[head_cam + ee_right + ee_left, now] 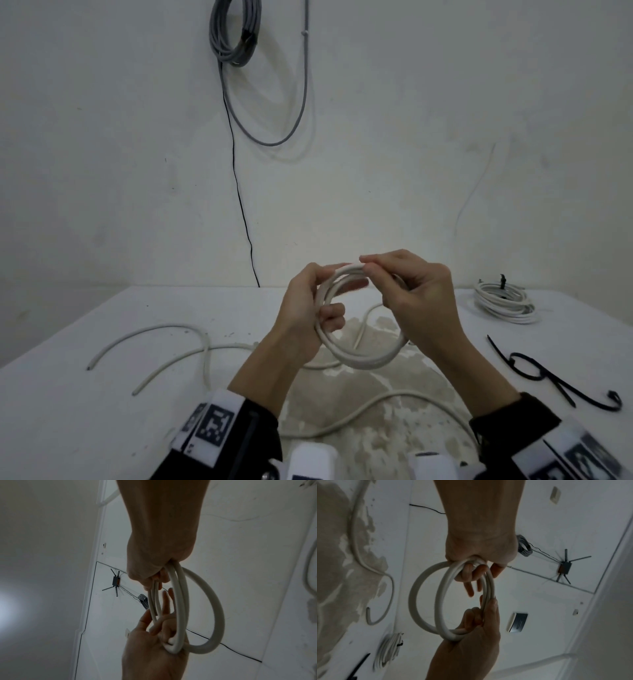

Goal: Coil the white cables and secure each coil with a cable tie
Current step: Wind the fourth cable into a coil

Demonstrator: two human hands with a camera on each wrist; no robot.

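I hold a white cable coil (363,361) of a few loops in the air over the white table (102,428). My left hand (329,310) grips the coil's left side with its fingers curled through the loops. At the top of the coil, my right hand (373,266) pinches the strands between thumb and forefinger. In the left wrist view the coil (422,601) hangs from my left hand (476,572), with my right hand (481,622) below it. The right wrist view shows my right hand (154,577) gripping the coil (217,608).
A finished white coil (503,303) bound with a black tie lies at the table's far right. Loose black cable ties (534,373) lie near the right edge. Uncoiled white cables (154,334) sprawl across the left and front of the table. A grey cable bundle (233,31) hangs on the wall.
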